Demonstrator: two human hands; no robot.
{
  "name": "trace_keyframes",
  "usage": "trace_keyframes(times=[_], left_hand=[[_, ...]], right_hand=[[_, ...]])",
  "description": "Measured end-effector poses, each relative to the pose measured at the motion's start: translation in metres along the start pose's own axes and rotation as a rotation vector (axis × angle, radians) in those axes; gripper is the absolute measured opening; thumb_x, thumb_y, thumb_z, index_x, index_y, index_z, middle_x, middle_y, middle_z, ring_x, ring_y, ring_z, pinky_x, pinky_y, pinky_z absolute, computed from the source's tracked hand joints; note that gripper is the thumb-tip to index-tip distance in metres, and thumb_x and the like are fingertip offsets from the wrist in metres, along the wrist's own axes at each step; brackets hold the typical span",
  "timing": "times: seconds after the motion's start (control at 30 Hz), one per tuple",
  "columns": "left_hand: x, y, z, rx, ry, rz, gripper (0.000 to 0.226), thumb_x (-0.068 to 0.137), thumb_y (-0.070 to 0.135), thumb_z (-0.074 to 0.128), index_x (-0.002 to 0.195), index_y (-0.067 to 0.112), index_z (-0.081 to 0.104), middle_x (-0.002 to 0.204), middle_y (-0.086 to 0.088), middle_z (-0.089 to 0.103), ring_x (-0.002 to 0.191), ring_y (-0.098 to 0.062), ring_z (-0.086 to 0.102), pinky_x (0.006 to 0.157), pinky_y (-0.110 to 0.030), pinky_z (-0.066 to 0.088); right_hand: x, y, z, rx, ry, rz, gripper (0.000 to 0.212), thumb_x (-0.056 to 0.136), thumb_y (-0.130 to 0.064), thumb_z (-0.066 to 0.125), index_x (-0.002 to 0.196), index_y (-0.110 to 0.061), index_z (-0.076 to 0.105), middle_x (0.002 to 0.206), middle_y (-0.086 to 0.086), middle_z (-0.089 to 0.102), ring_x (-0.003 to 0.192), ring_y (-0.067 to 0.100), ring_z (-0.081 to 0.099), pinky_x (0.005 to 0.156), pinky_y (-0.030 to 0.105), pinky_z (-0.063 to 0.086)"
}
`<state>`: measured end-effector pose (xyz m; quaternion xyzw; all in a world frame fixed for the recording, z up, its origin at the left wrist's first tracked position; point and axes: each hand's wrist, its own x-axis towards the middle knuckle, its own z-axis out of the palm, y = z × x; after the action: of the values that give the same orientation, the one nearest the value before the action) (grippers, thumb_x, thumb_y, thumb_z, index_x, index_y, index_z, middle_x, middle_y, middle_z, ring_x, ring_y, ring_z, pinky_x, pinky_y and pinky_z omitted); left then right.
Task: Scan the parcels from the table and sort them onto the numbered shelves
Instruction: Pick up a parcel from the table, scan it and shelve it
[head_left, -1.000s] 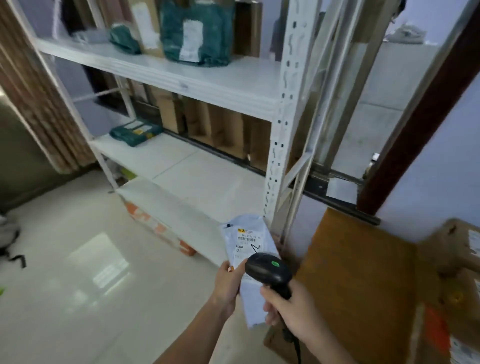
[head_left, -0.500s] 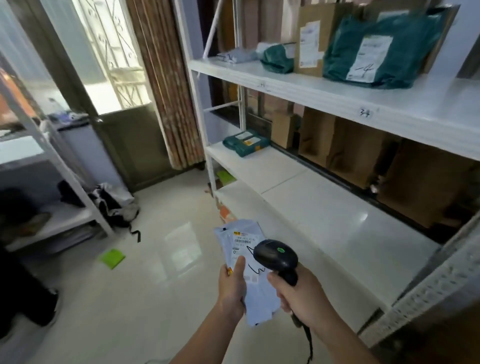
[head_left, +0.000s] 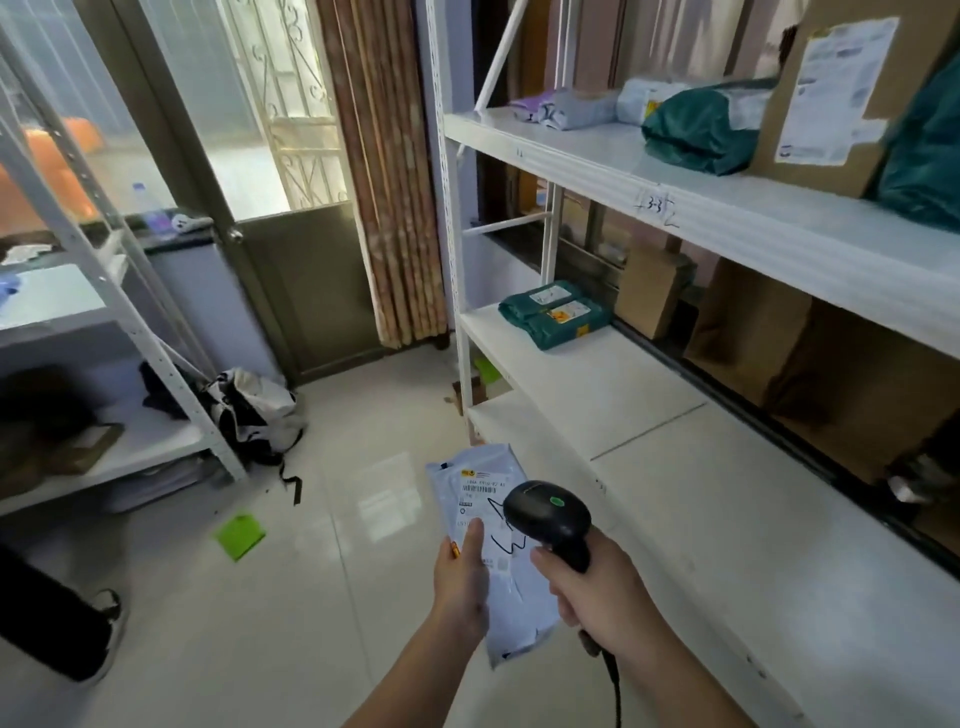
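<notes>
White mailer (head_left: 491, 525) pinched by left hand (head_left: 462, 579); right hand (head_left: 597, 587) grips black scanner (head_left: 550, 519) beside shelves (head_left: 613, 384).

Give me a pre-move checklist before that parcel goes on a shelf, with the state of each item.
1. Parcel held: ok, the left hand grips it with the thumb on the label.
2. Scanner held: ok, the right hand wraps its handle.
3. Label facing up and readable: ok, barcode and a handwritten mark show, partly behind the scanner head.
4. Scan completed: cannot tell; a green dot shows on the scanner, nothing more.
5. Target shelf number: cannot tell; the upper shelf edge reads roughly "3-3", the parcel's mark is unclear.
6. Free space on the middle shelf: ok, bare surface beside the green parcels.
</notes>
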<state>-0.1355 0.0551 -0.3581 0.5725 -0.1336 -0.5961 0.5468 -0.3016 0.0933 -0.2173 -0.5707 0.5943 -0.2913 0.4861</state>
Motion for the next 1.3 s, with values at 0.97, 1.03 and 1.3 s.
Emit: trace_keyframes(times=[0.97,1.03,1.3], left_hand=[[0.424,0.216,0.128,0.380,-0.302,-0.090,0.035,0.093,0.026,0.079,0.118,0.002,0.070,0.106,-0.017,0.079,0.098,-0.040,0.077,0.092,-0.057,0.061],[0.454,0.203,0.147,0.463,-0.320,-0.087,0.053,0.083,0.042,0.087,0.116,0.003,0.072,0.106,-0.017,0.080,0.097,-0.039,0.077,0.091,-0.058,0.061],[0.566,0.146,0.214,0.695,-0.300,-0.147,0.091,0.049,0.080,0.090,0.108,0.016,0.063,0.104,-0.017,0.075,0.093,-0.034,0.075,0.086,-0.058,0.062]], right_hand=[[0.403,-0.100,0.040,0.080,0.336,0.237,0.009,0.091,-0.024,0.070,0.088,-0.024,0.061,0.053,-0.002,0.058,0.044,0.014,0.053,0.046,0.025,0.045],[0.420,-0.097,0.027,0.090,0.374,0.258,0.009,0.091,-0.026,0.069,0.088,-0.024,0.061,0.055,-0.002,0.059,0.045,0.015,0.054,0.043,0.024,0.043],[0.468,-0.081,-0.010,0.133,0.474,0.320,0.010,0.092,-0.027,0.068,0.089,-0.028,0.059,0.061,-0.003,0.060,0.045,0.011,0.054,0.048,0.020,0.044]])
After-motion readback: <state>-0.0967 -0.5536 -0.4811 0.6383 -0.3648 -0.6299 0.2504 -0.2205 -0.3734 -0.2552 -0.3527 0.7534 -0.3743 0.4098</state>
